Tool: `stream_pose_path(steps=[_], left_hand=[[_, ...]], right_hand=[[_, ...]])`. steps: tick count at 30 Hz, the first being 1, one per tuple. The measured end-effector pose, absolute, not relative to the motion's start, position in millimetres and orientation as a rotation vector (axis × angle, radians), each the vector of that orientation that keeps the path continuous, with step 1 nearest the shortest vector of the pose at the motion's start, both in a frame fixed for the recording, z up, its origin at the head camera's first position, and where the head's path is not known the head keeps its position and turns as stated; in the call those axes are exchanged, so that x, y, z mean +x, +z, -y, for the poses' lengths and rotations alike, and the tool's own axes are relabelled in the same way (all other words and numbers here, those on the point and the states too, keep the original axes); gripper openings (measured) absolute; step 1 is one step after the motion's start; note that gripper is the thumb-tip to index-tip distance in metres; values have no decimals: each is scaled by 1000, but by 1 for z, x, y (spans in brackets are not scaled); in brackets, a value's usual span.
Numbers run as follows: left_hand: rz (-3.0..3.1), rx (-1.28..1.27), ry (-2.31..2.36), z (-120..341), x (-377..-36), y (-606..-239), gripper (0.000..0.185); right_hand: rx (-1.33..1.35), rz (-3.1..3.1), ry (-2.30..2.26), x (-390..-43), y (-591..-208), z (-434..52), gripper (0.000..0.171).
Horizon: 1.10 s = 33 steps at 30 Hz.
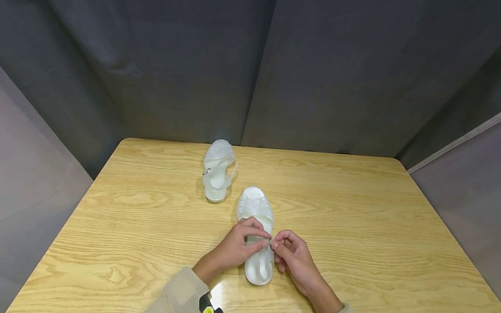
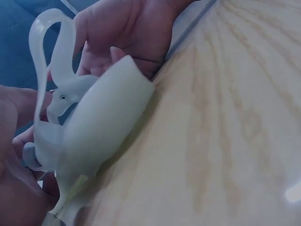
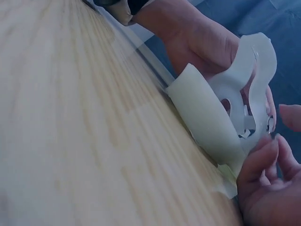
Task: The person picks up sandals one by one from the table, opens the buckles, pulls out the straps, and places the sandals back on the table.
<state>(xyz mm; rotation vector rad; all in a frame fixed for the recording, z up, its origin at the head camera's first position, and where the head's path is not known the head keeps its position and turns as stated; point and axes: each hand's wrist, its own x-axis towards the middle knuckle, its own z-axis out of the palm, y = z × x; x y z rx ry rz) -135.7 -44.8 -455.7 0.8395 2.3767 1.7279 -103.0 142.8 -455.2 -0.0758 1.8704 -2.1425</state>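
Observation:
A translucent whitish jelly sandal (image 1: 254, 202) lies on the table, toe pointing away from me. My left hand (image 1: 236, 243) reaches across it from the left, thumb and forefinger pinching its strap beside a small metal buckle (image 1: 271, 244). At the sandal's right side, my right hand (image 1: 295, 258) pinches the strap near that same buckle with thumb and forefinger. Both wrist views show the sandal's heel (image 2: 110, 113) and its looped back strap (image 3: 263, 61) standing up between the hands. Fingers partly hide the buckle, so how the strap runs through it cannot be seen.
A matching sandal (image 1: 219, 152) lies farther back and to the left, its strap (image 1: 234, 167) loose at the right side. The wooden table (image 1: 352, 208) is bounded by dark curtains (image 1: 188, 78) at the back and pale panels at the sides.

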Motion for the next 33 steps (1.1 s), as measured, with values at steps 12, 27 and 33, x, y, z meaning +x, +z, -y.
stream_pose_path(steps=[12, 27, 33], left_hand=[[-2683, 896, 1240, 53, -137, -436, 21], [-2705, 823, 1365, 55, -139, -432, 12], [-2669, 760, 1477, 55, -139, -435, 11]], right_hand=[[-58, -2061, -2090, -101, -459, -131, 34], [-65, -2021, -2079, -102, -461, -135, 33], [-50, -2028, -2081, -102, -460, -134, 34]])
